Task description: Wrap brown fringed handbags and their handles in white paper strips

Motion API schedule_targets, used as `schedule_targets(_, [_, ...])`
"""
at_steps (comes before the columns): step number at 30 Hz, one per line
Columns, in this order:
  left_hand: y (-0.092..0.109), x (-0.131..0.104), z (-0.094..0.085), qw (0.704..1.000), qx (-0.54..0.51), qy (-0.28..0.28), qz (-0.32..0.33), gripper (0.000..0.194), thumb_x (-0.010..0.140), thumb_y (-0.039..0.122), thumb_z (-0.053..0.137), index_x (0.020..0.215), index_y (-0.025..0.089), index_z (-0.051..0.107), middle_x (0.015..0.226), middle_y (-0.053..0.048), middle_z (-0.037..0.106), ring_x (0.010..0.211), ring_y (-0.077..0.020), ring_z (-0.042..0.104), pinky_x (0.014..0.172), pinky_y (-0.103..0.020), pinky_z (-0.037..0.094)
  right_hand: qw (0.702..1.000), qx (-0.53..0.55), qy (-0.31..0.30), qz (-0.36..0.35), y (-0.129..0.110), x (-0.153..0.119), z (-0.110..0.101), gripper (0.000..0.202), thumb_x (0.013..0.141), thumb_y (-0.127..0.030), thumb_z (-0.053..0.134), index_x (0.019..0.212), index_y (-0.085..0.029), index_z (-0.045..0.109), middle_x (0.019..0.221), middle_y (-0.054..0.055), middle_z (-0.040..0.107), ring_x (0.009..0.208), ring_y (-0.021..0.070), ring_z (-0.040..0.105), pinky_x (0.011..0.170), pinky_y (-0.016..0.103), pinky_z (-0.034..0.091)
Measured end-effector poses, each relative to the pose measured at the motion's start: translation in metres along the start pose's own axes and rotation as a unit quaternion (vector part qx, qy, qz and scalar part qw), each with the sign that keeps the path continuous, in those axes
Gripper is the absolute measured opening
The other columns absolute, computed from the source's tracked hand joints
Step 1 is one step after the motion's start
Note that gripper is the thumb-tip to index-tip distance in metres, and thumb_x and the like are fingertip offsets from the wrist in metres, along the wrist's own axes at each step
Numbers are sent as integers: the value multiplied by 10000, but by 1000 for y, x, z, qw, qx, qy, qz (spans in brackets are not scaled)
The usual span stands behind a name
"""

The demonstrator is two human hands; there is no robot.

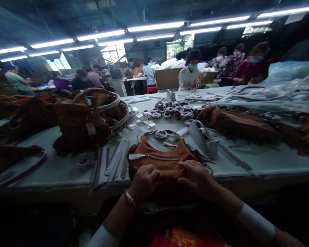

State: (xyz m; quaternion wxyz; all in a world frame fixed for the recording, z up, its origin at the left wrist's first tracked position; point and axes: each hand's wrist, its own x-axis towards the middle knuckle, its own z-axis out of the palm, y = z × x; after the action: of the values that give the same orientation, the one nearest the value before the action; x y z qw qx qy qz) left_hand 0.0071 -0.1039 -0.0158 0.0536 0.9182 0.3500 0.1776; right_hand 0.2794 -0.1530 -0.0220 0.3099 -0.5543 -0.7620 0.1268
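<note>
A brown suede bag point(161, 151) with a zipper across its face and fringe at its sides lies at the table's front edge, its wrapped handle arched away from me. On the lower left of the bag rests my left hand point(145, 180), a bracelet at the wrist, its fingers closed on the suede. My right hand point(195, 176) grips the lower right part, thumb and fingers on the bag. A white tag point(137, 156) hangs from the zipper's left end. Just beyond the handle sits a wrapped coil point(161, 134).
Brown fringed bags stand at left point(79, 120) and lie at right point(237, 123). A tape dispenser point(203, 139) is right of the bag; flat strips point(115, 161) lie left. Several wrapped coils point(170, 109) sit behind. People work across the table point(67, 171).
</note>
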Motion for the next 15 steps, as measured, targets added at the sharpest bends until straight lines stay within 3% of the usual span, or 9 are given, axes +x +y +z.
schedule_targets(3, [-2, 8, 8, 999, 31, -13, 20, 191, 853, 296, 703, 997, 214, 609, 989, -52, 625, 935, -243, 571, 850, -384, 451, 995, -76, -54, -32, -16, -2, 9, 294, 797, -232, 707, 1087, -194, 671, 991, 77, 676, 968, 262, 582, 902, 414, 425])
schedule_targets(5, [-9, 8, 10, 999, 34, -8, 34, 192, 867, 324, 695, 1003, 214, 614, 975, -51, 637, 920, -237, 577, 847, -385, 446, 995, -90, -27, -40, -8, -6, 16, 132, 830, -150, 632, 952, -183, 671, 921, 74, 661, 918, 246, 569, 876, 397, 419])
schedule_targets(7, [-19, 5, 10, 999, 23, 12, 35, 179, 884, 352, 678, 981, 212, 626, 943, -48, 649, 897, -230, 584, 848, -384, 438, 995, -82, 23, -45, 9, -10, 21, 121, 872, -118, 557, 926, -170, 652, 904, 84, 647, 897, 237, 559, 857, 379, 423])
schedule_targets(11, [-35, 0, 12, 998, 0, 53, 15, 143, 946, 318, 576, 885, 203, 636, 861, -36, 658, 863, -208, 597, 931, -404, 402, 992, -74, 93, -50, 34, -15, 25, 133, 936, -169, 498, 910, -162, 628, 891, 100, 641, 859, 237, 553, 794, 357, 423])
schedule_targets(15, [-37, 9, 16, 996, 8, 87, 0, 321, 985, 297, 468, 704, 194, 585, 715, -15, 617, 736, -174, 583, 998, -424, 372, 994, -54, 94, -29, 37, -10, 22, 202, 972, -297, 506, 860, -175, 622, 819, 68, 634, 804, 218, 549, 770, 340, 396])
